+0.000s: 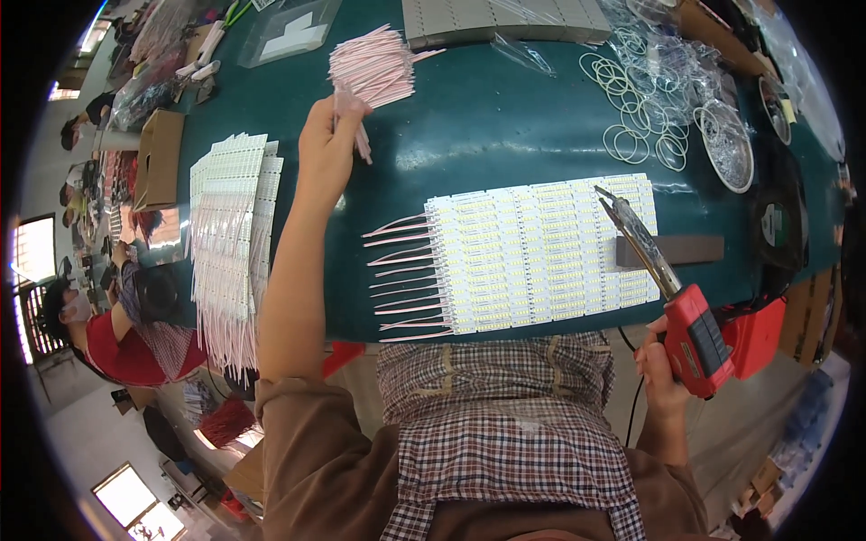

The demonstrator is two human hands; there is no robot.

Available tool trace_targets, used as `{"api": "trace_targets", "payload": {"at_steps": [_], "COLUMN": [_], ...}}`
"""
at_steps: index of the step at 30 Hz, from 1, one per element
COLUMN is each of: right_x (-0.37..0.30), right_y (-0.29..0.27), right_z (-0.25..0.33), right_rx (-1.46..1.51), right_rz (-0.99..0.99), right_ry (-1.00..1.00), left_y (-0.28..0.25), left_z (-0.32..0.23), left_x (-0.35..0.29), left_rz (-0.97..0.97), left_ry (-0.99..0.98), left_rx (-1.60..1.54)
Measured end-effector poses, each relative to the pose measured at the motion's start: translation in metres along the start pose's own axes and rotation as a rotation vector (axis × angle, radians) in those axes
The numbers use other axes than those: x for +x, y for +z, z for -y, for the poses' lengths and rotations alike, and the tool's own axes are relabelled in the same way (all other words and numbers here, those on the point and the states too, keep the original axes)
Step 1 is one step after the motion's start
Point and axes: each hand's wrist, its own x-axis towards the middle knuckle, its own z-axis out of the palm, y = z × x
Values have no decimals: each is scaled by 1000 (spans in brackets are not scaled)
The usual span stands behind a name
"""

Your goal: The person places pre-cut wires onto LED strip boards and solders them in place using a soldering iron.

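Note:
My left hand (330, 144) is closed around a few short pink-and-white wires (363, 144), just in front of a pile of the same wires (374, 65). In my right hand (663, 365) is a red soldering gun (693, 338); its metal tip points up and left over the right end of a white LED board panel (532, 257). The panel lies flat near the table's front edge, with rows of yellowish LEDs. Several pairs of pink wires stick out from its left edge. Whether the tip touches the panel I cannot tell.
Left of my forearm lies a stack of wired LED boards (236, 176). A grey bar (677, 250) sits by the panel's right end. Pale loops (631, 99), plastic wrap and a reel (776, 225) occupy the right. A co-worker in red (135, 338) sits left.

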Motion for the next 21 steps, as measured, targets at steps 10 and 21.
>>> {"api": "trace_targets", "payload": {"at_steps": [10, 21], "right_x": [4, 5], "right_y": [3, 1], "right_z": [-3, -7], "right_rx": [-14, 7], "right_rz": [33, 43], "right_ry": [-67, -68], "left_y": [5, 25], "left_z": [-21, 9], "left_x": [-37, -48], "left_rz": [-223, -155], "left_ry": [278, 92], "left_rx": [126, -161]}}
